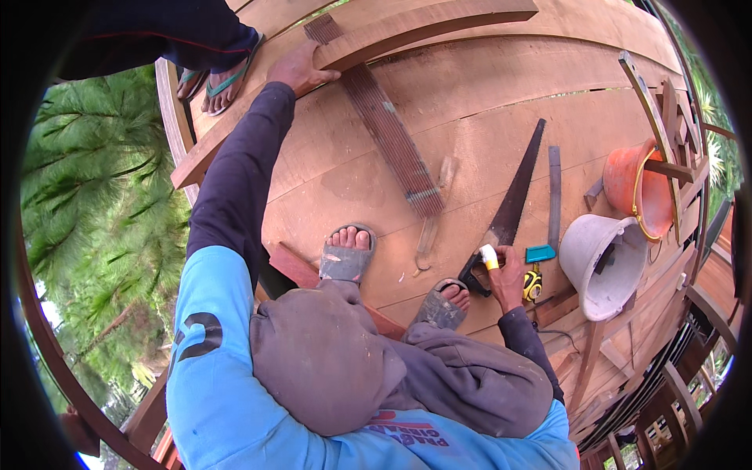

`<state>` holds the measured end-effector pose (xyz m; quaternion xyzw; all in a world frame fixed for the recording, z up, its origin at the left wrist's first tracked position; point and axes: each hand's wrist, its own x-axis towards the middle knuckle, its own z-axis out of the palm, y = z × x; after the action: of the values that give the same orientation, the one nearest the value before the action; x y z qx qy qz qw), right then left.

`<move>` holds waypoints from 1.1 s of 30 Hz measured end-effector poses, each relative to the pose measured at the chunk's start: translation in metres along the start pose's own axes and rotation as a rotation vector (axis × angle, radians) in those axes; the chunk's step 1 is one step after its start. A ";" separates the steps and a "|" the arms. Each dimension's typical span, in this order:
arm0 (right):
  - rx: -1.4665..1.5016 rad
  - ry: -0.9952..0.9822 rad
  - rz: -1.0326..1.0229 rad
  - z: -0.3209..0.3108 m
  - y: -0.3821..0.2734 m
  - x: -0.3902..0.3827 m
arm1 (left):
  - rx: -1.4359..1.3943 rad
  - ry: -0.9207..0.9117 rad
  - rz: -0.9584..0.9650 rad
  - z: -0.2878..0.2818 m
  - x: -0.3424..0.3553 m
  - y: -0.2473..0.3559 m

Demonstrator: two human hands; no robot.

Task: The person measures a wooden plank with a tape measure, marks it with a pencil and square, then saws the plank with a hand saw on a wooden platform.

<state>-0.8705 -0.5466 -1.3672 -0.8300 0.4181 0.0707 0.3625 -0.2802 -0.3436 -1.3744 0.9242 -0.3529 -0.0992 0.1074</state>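
My left hand [298, 69] grips a long wooden board [427, 27] near the top, lying across a grooved plank [376, 125] marked with pale patches. My right hand [505, 278] is closed on a small white and yellow tube [489, 255], just above the black handle of a hand saw [512, 200] lying on the wooden deck [462, 117]. Beside that hand lie a yellow and black tape measure [533, 283] and a teal tool [539, 253]. A dark metal bar [554, 188] lies to the right of the saw.
Another person's feet in flip-flops [222, 90] stand at upper left. An orange bucket [650, 200] and a grey bucket [587, 258] sit at the right among wooden offcuts [666, 110]. Foliage [94, 219] shows beyond the deck's left edge. My sandaled feet [345, 254] are below the boards.
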 end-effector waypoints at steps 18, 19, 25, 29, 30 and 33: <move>-0.027 -0.216 -0.067 0.036 -0.004 -0.040 | 0.058 0.003 -0.088 -0.010 -0.009 0.028; -0.062 -0.231 -0.088 0.034 -0.001 -0.038 | 0.042 0.002 -0.090 -0.009 -0.008 0.034; -0.075 -0.245 -0.037 0.033 -0.008 -0.037 | -0.001 -0.025 -0.091 -0.006 -0.011 0.030; -0.059 -0.259 0.005 0.034 -0.006 -0.036 | -0.008 -0.039 -0.088 -0.012 -0.010 0.030; -0.049 -0.256 -0.009 0.033 -0.005 -0.036 | -0.010 -0.038 -0.094 -0.011 -0.009 0.031; -0.031 -0.238 -0.057 0.033 -0.001 -0.038 | -0.026 -0.035 -0.093 -0.011 -0.010 0.031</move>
<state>-0.8877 -0.5003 -1.3743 -0.8327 0.3473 0.1647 0.3985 -0.3040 -0.3579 -1.3548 0.9361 -0.3102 -0.1250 0.1085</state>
